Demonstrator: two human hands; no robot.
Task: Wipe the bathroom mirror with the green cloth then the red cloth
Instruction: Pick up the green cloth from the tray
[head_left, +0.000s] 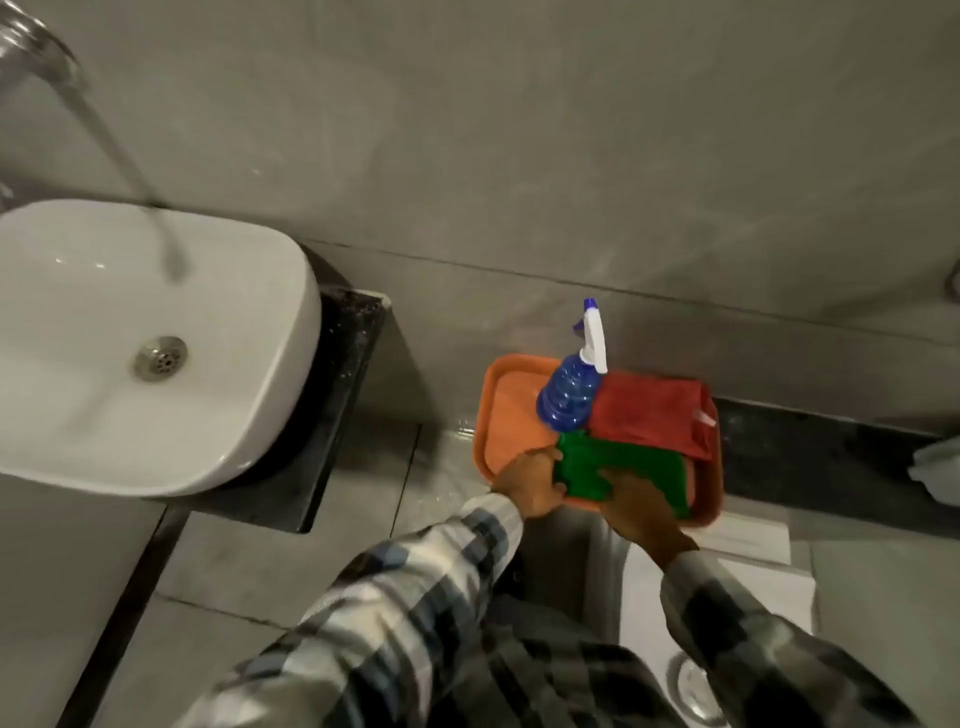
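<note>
While both hands grip green cloth (613, 462) | left fingers (551, 460) curled round edge | right fingers (621, 480) pressed on top

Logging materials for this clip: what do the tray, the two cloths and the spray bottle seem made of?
Tray: likely plastic, orange, moulded raised rim, matte.
Green cloth and red cloth: soft fabric, perhaps microfibre, folded, fuzzy; the red has a sewn tag.
Spray bottle: translucent blue plastic, ribbed, with an opaque white trigger head.

A bathroom here, white countertop basin (150, 332) with its steel drain (160, 358), chrome tap (36, 49) above the basin, grey tiled wall (519, 156) behind it, grey floor tiles (249, 545) below it
</note>
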